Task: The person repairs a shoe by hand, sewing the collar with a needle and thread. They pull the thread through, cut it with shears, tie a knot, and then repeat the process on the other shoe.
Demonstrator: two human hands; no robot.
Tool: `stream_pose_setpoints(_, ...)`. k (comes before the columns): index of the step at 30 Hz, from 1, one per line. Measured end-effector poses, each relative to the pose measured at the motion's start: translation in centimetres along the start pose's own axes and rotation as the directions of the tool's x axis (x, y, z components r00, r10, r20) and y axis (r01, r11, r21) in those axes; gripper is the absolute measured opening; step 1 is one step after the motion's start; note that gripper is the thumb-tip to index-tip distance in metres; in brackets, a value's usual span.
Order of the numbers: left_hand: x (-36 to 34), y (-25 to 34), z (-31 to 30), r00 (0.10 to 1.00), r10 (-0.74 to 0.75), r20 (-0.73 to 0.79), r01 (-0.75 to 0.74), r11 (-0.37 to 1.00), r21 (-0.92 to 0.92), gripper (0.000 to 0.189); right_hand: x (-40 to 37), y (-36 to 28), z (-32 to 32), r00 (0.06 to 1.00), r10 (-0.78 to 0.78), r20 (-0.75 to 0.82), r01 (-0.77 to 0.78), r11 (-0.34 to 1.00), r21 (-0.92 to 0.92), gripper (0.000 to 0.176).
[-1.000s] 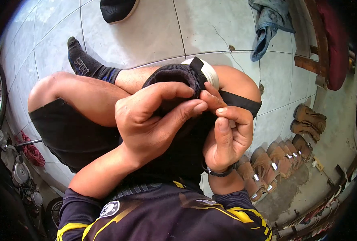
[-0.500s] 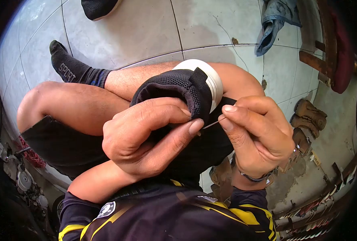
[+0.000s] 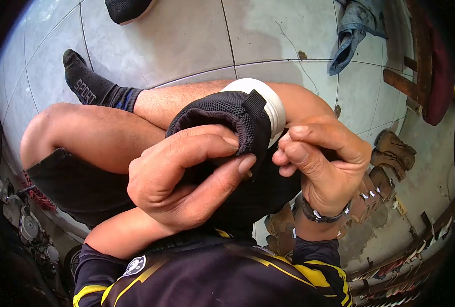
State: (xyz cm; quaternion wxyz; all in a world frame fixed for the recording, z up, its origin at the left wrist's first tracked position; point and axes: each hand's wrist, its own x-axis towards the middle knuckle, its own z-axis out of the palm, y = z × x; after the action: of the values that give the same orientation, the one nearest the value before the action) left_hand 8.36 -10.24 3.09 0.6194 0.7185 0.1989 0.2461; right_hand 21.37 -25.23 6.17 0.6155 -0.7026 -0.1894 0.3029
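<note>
A black mesh shoe [image 3: 212,108] with a white sole [image 3: 260,92] rests against the bent leg, its opening towards me. My left hand [image 3: 184,174] pinches the shoe's collar edge between thumb and fingers. Just right of the shoe is my right hand [image 3: 324,161], its thumb and fingers drawn together; whatever they may hold is too small to make out. A pull tab [image 3: 254,102] stands on the shoe's heel. My right wrist wears a dark band [image 3: 319,215].
Another black shoe [image 3: 127,9] lies on the tiles at the top. Blue-grey cloth [image 3: 353,38] and a wooden frame [image 3: 417,77] are at upper right. Brown boots [image 3: 394,151] stand at right, and motorcycle parts [image 3: 30,227] at lower left.
The thin needle-like item seen earlier between my right fingertips and the collar no longer shows. My right hand has turned, with its fingers curled differently. My left hand keeps its hold.
</note>
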Motion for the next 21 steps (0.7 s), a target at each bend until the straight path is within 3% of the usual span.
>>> stream_pose_setpoints(4, -0.1, 0.0, -0.1, 0.999, -0.033, -0.024, 0.032, 0.999, -0.031, 0.024, -0.1, -0.1, -0.1, 0.993, 0.119, 0.013, -0.12, 0.979, 0.163, 0.015)
stream_pose_setpoints(7, -0.2, -0.3, -0.3, 1.0, -0.008, -0.004, 0.008, 0.999, -0.043, 0.025, 0.3, -0.3, 0.1, 0.997, 0.041, -0.065, -0.04, 0.999, 0.016, 0.015)
stream_pose_setpoints(8, -0.2, -0.3, -0.3, 1.0, -0.011, -0.009, 0.01, 0.999, -0.05, 0.025, 0.6, -0.4, -0.2, 0.998, -0.065, -0.007, 0.065, 0.994, -0.084, 0.014)
stream_pose_setpoints(11, -0.2, -0.4, -0.4, 1.0, -0.01, -0.012, 0.009, 0.998, -0.061, 0.025, 1.5, -0.4, -0.5, 0.977, -0.194, 0.091, 0.208, 0.958, -0.198, 0.015)
stream_pose_setpoints(13, -0.3, -0.3, -0.3, 1.0, -0.005, -0.011, 0.004, 0.998, -0.063, 0.025, 1.7, -0.9, -0.6, 0.967, -0.224, 0.123, 0.246, 0.945, -0.216, 0.016)
stream_pose_setpoints(16, -0.6, 0.1, -0.2, 0.982, -0.184, -0.046, 0.176, 0.973, -0.146, 0.025, 1.7, -1.5, -0.4, 0.968, -0.185, 0.17, 0.236, 0.901, -0.363, 0.017)
stream_pose_setpoints(21, -0.2, -0.3, -0.5, 0.999, -0.038, -0.016, 0.037, 0.997, -0.064, 0.026, 2.1, -1.7, -0.5, 0.933, -0.251, 0.256, 0.343, 0.835, -0.43, 0.023)
